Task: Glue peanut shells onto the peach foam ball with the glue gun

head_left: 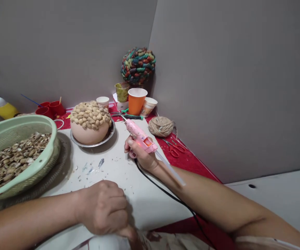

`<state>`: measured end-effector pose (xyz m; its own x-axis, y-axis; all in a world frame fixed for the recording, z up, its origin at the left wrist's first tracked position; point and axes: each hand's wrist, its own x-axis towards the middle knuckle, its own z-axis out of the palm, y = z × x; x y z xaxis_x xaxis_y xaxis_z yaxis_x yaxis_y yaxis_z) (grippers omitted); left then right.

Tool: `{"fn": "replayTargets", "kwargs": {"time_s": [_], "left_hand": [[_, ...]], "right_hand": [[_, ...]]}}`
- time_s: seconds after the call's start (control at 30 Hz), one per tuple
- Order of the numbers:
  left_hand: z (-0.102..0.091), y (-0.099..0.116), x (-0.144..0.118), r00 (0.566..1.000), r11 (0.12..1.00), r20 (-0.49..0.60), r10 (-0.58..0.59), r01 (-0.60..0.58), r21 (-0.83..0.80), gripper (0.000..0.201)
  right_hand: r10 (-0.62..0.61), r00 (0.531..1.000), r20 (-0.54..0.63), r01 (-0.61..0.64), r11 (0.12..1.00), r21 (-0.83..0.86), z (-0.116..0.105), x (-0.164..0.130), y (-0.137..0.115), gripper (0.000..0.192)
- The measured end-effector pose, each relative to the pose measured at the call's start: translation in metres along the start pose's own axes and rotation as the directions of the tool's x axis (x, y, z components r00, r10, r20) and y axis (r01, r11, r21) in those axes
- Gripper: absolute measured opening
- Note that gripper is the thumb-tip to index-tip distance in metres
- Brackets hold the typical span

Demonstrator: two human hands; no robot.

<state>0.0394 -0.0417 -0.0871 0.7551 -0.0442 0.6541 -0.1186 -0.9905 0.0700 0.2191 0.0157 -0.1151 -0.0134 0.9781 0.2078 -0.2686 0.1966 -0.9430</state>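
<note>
- Head view: the right hand [139, 154] was clenched around the handle of a pink glue gun [139, 135], its nozzle aimed toward the far side of the bench [139, 194] and a clear glue stick poking out of the back over the forearm.
- The gun's black cord [165, 192] ran from under that hand back to the near edge of the bench.
- The left hand [104, 206] lay at the near edge, fingers curled into a loose fist; whether it held anything could not be told, since the fingertips were turned down and hidden.
- Beyond the gun, toward the far edge, stood a round pot [90, 133] in a metal dish [110, 133], its upper half covered with peanut shells [90, 114] and its lower half bare.
- A green basket [35, 163] of loose shells sat at the left edge, well apart from the gun.
- A judgement: gluing well here would call for keeping the hot nozzle pointed away from the fingers, laying a small bead, and keeping the cord from dragging across the pot.
- Near the far right corner lay a ball of twine [161, 126], red scissors [175, 149] and an orange cup [136, 100].
</note>
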Motion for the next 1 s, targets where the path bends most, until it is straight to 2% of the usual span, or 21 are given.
{"fn": "replayTargets", "kwargs": {"time_s": [0.1,0.23,0.4,0.57,0.77,0.9,1.0], "left_hand": [[-0.002,-0.002,0.003,0.999,0.998,0.006,-0.05,0.05,-0.039,0.048],[0.0,-0.001,0.004,0.979,0.985,0.136,-0.155,0.164,-0.057,0.043],[0.007,-0.004,-0.003,0.945,0.982,0.275,-0.177,0.19,-0.021,0.036],[0.01,-0.01,-0.01,0.966,0.992,0.228,-0.123,0.12,0.027,0.018],[0.006,-0.01,-0.008,0.985,0.995,0.15,-0.09,0.097,-0.039,0.011],[0.008,-0.017,-0.016,0.979,0.982,0.084,-0.187,0.19,-0.021,0.017],[0.009,-0.029,-0.025,0.941,0.941,0.037,-0.337,0.338,-0.008,0.026]], "right_hand": [[0.039,0.999,-0.035,-0.038,0.999,0.02,0.0,-0.001,-0.002,0.055],[0.061,0.996,-0.062,-0.059,0.998,0.033,0.0,-0.002,-0.004,0.055],[0.018,0.999,-0.045,-0.018,1.0,0.004,-0.001,-0.005,-0.004,0.049],[-0.026,1.0,-0.009,0.026,1.0,-0.01,-0.001,-0.004,-0.005,0.049],[-0.061,0.997,-0.039,0.061,0.998,-0.009,-0.001,0.003,-0.007,0.054],[-0.064,0.997,-0.032,0.064,0.998,0.0,-0.002,0.004,-0.008,0.054],[-0.051,0.998,-0.037,0.051,0.999,-0.001,-0.003,0.005,-0.009,0.053]]}}
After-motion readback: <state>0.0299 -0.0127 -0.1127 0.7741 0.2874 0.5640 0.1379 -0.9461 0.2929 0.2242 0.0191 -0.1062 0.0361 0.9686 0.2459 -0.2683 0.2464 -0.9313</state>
